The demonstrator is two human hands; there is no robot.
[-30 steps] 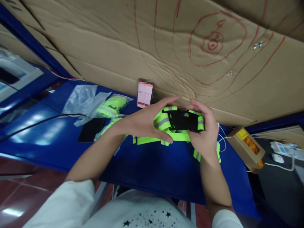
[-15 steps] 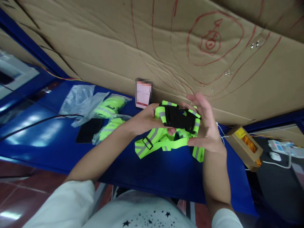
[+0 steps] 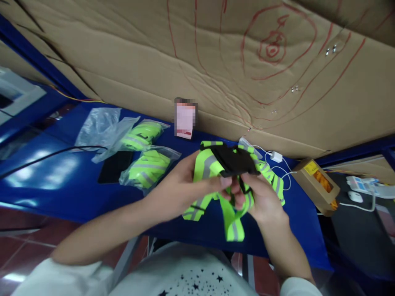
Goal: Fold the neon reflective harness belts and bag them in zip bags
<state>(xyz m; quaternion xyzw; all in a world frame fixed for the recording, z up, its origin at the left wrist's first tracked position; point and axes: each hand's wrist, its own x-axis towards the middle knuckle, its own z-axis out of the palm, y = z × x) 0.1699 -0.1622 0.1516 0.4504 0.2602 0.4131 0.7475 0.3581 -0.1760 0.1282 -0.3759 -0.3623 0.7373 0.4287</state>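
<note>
Between my hands, above the blue table, is a reflective strap harness (image 3: 208, 164) in neon yellow-green with grey stripes and a black piece (image 3: 236, 160) at its top. My left hand (image 3: 191, 187) is closed on its left side, thumb over the strap just below the black piece. On the other side my right hand (image 3: 262, 191) grips the lower right edge of the black piece and the straps, its fingers partly hidden. A loop of strap hangs down below the hands. More of the same webbing (image 3: 274, 179) shows behind my right hand.
Left on the blue table (image 3: 101, 201) lie two bagged neon bundles (image 3: 143, 135), (image 3: 149, 166), clear plastic bags (image 3: 98, 127) and a dark flat device (image 3: 114, 168). A phone (image 3: 185, 119) leans against the cardboard wall. Right are a white charger (image 3: 275, 156) with cable and a cardboard box (image 3: 317, 185).
My right hand has come down from its spread position and closed on the harness. The harness has come nearer to me and tilted, and a strap loop now dangles lower.
</note>
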